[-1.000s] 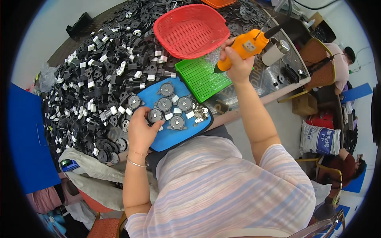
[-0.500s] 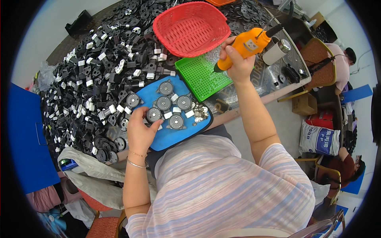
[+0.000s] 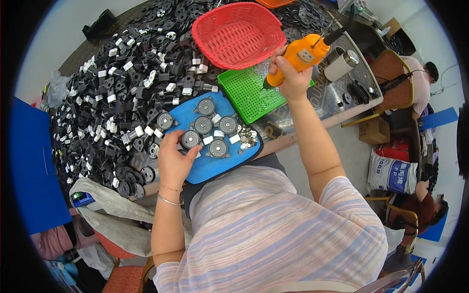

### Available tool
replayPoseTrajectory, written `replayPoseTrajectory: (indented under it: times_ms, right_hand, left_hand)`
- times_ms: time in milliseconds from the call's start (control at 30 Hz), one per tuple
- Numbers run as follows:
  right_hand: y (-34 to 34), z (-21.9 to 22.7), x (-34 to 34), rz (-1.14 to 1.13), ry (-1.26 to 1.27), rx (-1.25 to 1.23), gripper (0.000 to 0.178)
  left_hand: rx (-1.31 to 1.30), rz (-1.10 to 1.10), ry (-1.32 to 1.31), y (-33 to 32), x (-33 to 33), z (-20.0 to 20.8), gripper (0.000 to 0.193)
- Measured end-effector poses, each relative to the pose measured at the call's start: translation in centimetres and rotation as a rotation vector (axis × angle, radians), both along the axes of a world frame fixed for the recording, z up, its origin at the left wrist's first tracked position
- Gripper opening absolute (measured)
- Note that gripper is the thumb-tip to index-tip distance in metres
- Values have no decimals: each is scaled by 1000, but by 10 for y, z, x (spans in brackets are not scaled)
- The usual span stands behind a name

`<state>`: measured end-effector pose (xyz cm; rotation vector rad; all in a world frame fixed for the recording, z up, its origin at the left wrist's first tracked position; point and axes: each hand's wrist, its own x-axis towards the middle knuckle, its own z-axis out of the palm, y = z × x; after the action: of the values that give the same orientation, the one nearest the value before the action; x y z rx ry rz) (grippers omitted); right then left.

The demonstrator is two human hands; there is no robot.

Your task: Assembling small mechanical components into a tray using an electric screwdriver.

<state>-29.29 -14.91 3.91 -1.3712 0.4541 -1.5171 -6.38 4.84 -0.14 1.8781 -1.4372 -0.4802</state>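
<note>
My right hand is wrapped around an orange electric screwdriver, its dark tip pointing down over a green perforated tray. With thumb and fingers, my left hand grips the edge of a round grey-and-black caster wheel lying on a blue mat. Several more wheels lie close beside it, such as one grey wheel and another near the front, a disc-shaped wheel. Small white blocks sit between them. A little heap of shiny metal pieces rests at the mat's right side.
A big pile of black and white plastic parts covers the table's left. Behind the tray stands a red woven basket. To the right are a white bottle and the table edge. Two other people sit at the far right.
My hands keep nearly the same places. The screwdriver is slightly lower and further left, still over the green tray. The view has shifted a little.
</note>
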Motion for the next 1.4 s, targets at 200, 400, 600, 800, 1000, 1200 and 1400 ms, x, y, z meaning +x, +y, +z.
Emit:
replayPoseTrajectory:
  times_ms: [200,400,600,800,1000,1200,1400]
  right_hand:
    - [3,6,4,-42,30,4,19]
    - [27,31,17,144,-101,5,17]
    - [80,39,75,504,-42,-22,26]
    - [101,28,121,602,-50,62,23]
    - [103,28,133,675,65,49,19]
    - [97,24,138,576,106,-169,19]
    - [101,23,134,624,19,30,20]
  left_hand:
    - [-30,9,8,2,1,-8,47]
    - [-6,52,42,3,0,-10,49]
    - [36,84,59,2,0,-11,51]
    - [15,57,41,1,0,-11,46]
    - [-113,53,87,1,1,-13,36]
    - [-38,39,103,-1,3,-13,35]
    - [-124,36,93,-1,3,-17,37]
